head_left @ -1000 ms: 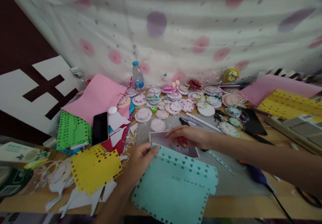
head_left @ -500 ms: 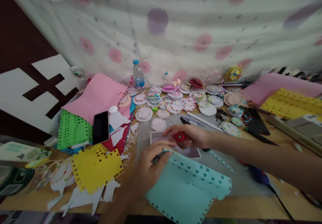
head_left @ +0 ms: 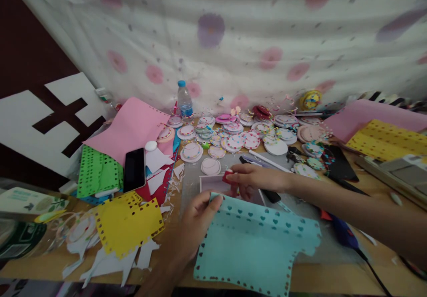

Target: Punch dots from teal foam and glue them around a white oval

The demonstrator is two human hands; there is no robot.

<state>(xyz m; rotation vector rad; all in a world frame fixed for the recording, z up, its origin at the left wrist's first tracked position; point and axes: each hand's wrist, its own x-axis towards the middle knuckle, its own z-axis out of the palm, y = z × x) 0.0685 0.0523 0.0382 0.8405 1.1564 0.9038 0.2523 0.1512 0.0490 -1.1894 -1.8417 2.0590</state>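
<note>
My left hand (head_left: 200,219) pinches the upper left corner of a teal sheet (head_left: 250,248) between thumb and fingers. Heart-shaped holes run in rows along the sheet's top and line its other edges. Just above that top edge, my right hand (head_left: 253,179) grips a small red craft punch (head_left: 228,175), partly hidden by the fingers. Beneath the right hand lies a shallow white-rimmed box (head_left: 210,182), partly covered by the hand and the sheet.
Punched yellow sheets (head_left: 130,221), a phone (head_left: 134,170) and green sheets (head_left: 98,172) lie at left. Decorated paper discs (head_left: 233,142) cover the back, near a water bottle (head_left: 184,101). A blue corded tool (head_left: 343,232) lies at right.
The teal sheet has turned flatter and its right end has shifted right. My right hand has rotated, bringing the red punch left and up; my left hand still holds the corner.
</note>
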